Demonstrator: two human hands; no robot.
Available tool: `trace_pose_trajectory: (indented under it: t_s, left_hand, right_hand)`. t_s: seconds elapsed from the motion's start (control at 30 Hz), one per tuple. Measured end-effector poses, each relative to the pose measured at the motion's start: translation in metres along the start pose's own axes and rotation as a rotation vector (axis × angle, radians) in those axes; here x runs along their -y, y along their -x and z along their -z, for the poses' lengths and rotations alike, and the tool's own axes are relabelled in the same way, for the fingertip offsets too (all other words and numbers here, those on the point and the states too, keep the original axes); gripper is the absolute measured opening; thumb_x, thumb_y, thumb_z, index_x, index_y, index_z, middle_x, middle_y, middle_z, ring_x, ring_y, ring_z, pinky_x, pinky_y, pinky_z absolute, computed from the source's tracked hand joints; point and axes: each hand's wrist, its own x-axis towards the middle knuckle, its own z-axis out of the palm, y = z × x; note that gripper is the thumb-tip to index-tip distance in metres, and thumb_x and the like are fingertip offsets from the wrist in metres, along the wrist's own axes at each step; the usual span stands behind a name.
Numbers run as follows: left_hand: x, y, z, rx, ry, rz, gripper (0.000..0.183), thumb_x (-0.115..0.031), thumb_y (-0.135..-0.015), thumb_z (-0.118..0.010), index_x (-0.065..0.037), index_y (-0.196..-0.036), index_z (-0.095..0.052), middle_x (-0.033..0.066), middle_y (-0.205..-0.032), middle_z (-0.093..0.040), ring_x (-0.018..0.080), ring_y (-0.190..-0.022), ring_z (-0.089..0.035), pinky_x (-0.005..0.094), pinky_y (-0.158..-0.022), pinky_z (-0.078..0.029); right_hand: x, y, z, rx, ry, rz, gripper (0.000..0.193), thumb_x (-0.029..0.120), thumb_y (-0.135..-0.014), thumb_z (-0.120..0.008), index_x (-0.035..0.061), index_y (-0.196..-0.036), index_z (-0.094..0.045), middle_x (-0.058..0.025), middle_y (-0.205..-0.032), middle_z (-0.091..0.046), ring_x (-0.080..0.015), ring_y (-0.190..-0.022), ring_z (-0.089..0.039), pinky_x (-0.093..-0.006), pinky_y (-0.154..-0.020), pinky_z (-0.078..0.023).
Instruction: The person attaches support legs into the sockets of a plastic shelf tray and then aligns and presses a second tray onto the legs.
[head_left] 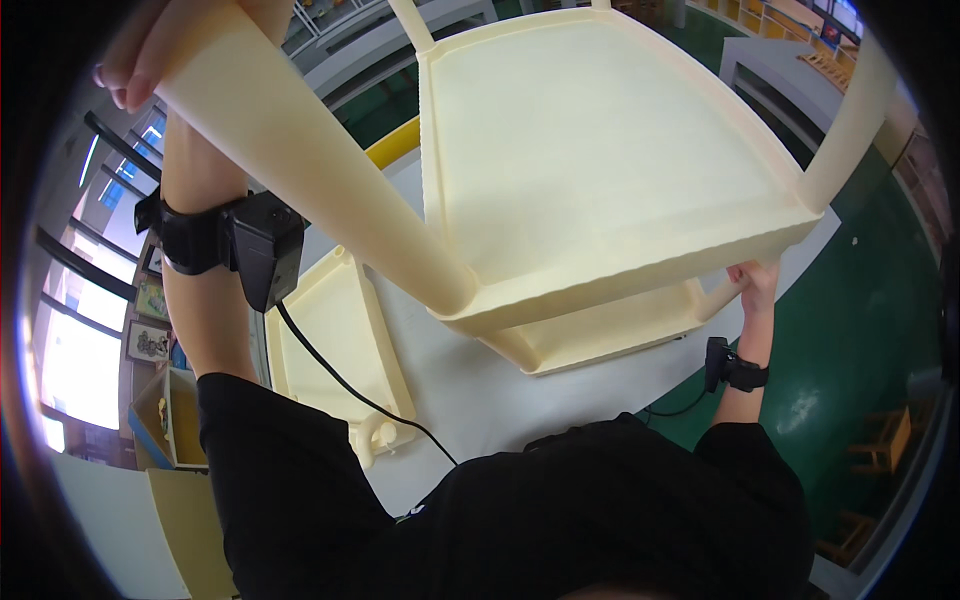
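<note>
A cream plastic shelf unit [600, 150] with tiers joined by round posts stands before me on a light grey table. High at the left, my left hand [135, 55] is curled around the upper end of a thick front post [320, 175]; part of its grip is cut off by the picture's edge. Beneath the upper tray, at the right, my right hand [757, 285] is closed on a shorter post [722, 298], which rises from the lower tray [600, 335]. Both wrists carry black strapped devices with cables.
Another cream tray [330, 345] lies on the grey table [470, 410] at the left, with small cream parts [375, 437] at its near end. Green floor [830, 330] and wooden stools [880, 445] are at the right. An open box [175, 415] stands far left.
</note>
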Motion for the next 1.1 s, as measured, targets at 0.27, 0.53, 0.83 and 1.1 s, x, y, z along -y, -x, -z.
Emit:
trace_pose_trajectory:
  t_s: [0.27, 0.53, 0.83, 1.1]
  left_hand:
    - [0.036, 0.013, -0.053, -0.231, -0.156, 0.238, 0.046, -0.053, -0.072, -0.055, -0.01, -0.084, -0.046, 0.0051, -0.061, -0.048, 0.0122, -0.06, -0.05, 0.0229, -0.059, -0.04]
    - [0.074, 0.014, -0.103, -0.879, -0.423, 0.179, 0.023, -0.03, -0.078, -0.052, -0.011, -0.072, -0.04, -0.001, -0.052, -0.042, 0.0082, -0.048, -0.046, 0.0177, -0.052, -0.038]
    - [0.074, 0.013, -0.09, -0.568, -0.232, 0.044, 0.021, -0.004, -0.066, -0.055, -0.009, -0.064, -0.035, -0.0011, -0.039, -0.038, 0.0104, -0.03, -0.038, 0.024, -0.034, -0.032]
    - [0.093, 0.014, -0.094, -0.509, -0.079, 0.079, 0.024, 0.001, -0.061, -0.062, -0.006, -0.061, -0.039, 0.0055, -0.042, -0.044, 0.0148, -0.032, -0.043, 0.0253, -0.034, -0.034]
  right_hand:
    - [-0.002, 0.001, 0.004, -0.031, 0.067, 0.011, 0.01, 0.006, -0.063, -0.053, 0.0013, -0.07, -0.048, -0.0031, -0.051, -0.043, -0.0104, -0.038, -0.039, -0.0226, -0.037, -0.029]
    - [-0.006, -0.003, -0.001, -0.013, 0.068, -0.022, 0.009, 0.005, -0.062, -0.056, 0.0017, -0.064, -0.049, -0.0029, -0.048, -0.044, -0.0108, -0.038, -0.039, -0.0231, -0.038, -0.029]
    - [-0.005, 0.001, 0.013, 0.008, -0.002, -0.011, 0.014, 0.003, -0.06, -0.056, 0.0013, -0.073, -0.051, -0.0042, -0.053, -0.047, -0.0109, -0.041, -0.043, -0.0229, -0.037, -0.032]
    - [-0.026, 0.011, 0.027, 0.056, -0.072, -0.071, 0.032, -0.001, -0.059, -0.054, -0.0006, -0.09, -0.046, -0.0051, -0.058, -0.049, -0.0117, -0.041, -0.045, -0.0223, -0.035, -0.034]
